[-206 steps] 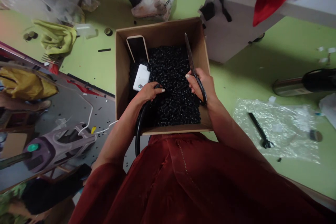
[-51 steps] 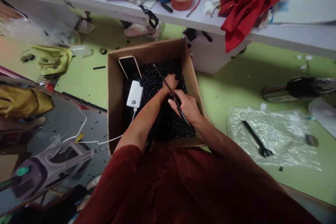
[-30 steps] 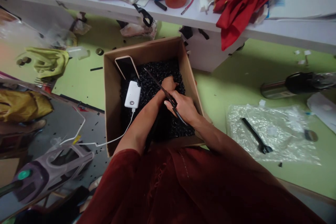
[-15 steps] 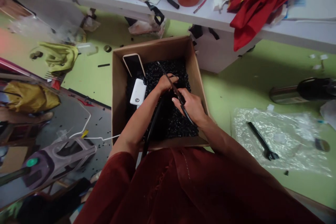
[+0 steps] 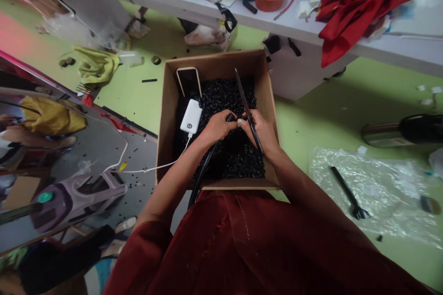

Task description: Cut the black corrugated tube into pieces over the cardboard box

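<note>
While the left hand (image 5: 220, 126) pinched the black corrugated tube (image 5: 206, 166) near its end, the right hand (image 5: 262, 131) clasped the dark scissors (image 5: 245, 97), close beside it over the cardboard box (image 5: 169, 120) of small black pieces (image 5: 246, 159). Down trailed the tube across the near rim, white power bank (image 5: 191, 116) and phone (image 5: 189, 83) sitting back left!
</note>
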